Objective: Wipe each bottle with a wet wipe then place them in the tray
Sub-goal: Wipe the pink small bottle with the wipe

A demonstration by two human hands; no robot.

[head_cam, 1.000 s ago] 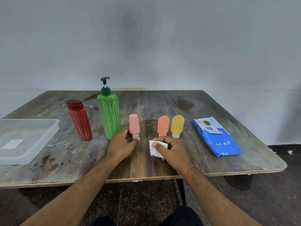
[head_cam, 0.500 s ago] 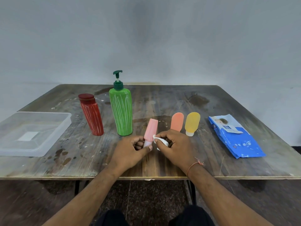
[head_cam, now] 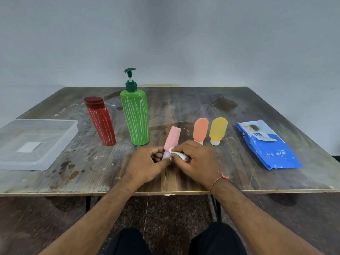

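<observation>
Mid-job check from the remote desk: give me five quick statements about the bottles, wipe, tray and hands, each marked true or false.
1. The left hand grips the pink bottle. True.
2. The right hand holds no wipe. False: it pinches the white wipe against the pink bottle.
3. The tray already holds a bottle. False: no bottle is in it.
4. The green pump bottle stands upright on the table. True.
5. The blue wipe pack lies left of the tray. False: it lies at the far right.
</observation>
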